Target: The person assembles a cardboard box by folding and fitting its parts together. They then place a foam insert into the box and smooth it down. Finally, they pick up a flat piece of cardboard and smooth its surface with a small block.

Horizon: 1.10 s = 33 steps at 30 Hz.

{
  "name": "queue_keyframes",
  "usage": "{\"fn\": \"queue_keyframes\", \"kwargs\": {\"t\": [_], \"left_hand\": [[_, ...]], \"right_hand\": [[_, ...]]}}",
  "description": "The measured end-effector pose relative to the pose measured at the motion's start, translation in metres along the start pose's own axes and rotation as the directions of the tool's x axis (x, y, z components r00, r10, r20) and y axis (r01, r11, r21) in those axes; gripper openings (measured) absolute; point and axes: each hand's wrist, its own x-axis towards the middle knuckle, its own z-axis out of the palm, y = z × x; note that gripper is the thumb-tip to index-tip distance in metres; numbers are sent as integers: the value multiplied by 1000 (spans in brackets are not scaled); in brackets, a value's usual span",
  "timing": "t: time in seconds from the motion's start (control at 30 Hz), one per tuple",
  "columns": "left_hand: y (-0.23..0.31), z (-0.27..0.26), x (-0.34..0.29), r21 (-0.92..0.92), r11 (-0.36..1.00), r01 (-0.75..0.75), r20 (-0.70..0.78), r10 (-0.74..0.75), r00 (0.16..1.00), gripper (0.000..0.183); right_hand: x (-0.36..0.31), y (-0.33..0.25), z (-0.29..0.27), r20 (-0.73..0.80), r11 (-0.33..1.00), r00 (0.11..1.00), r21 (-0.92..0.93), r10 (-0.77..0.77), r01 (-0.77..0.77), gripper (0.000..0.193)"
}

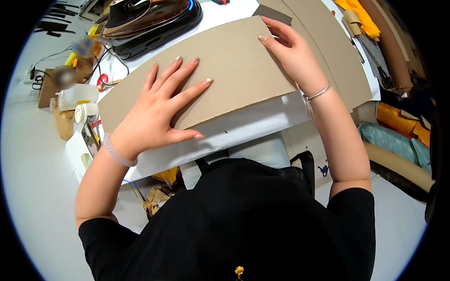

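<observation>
up at twelve o'clock, on a white-topped table [260, 114], a stiff, plain grey-tan cardboard sheet [234, 70] is laid out under both hands. at ten o'clock it's being covered by the left hand [152, 103], opened out flat with fingers spread wide, thumb poking past the near edge. over at one o'clock the right hand [295, 51] is set at the far right corner, half curled, thumb on top; whether the edge is actually pinched can't be told, since some of the fingers are hidden. a glossy black and copper-brown iron on a base [150, 28] is parked at eleven o'clock, a small white round jar [86, 113] is left near nine, and bright yellow-orange cloth [358, 18] is piled between one and two.
</observation>
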Motion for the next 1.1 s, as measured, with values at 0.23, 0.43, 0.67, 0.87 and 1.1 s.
{"fn": "queue_keyframes", "kwargs": {"t": [0.23, 0.43, 0.67, 0.87, 1.1], "left_hand": [[-10, 5, -1, 18, 999, -48, -53, 49, 997, 73], [-20, 6, -3, -77, 996, -45, -60, 40, 997, 71], [-31, 11, -2, -274, 961, -32, -50, 19, 999, 80], [-37, 18, -2, -325, 946, -9, -46, -6, 999, 71], [-35, 29, -1, -182, 983, 10, -58, -21, 998, 51]], "right_hand": [[25, -12, -5, 80, 924, 994, -367, -79, 103, 51], [49, -66, 49, 337, 789, 920, -501, -200, 355, 32], [66, -60, 75, 499, 766, 842, -454, -205, 456, 19], [75, -60, 80, 541, 763, 829, -475, -140, 438, 20], [82, -63, 76, 599, 750, 800, -522, -15, 405, 27]]}}
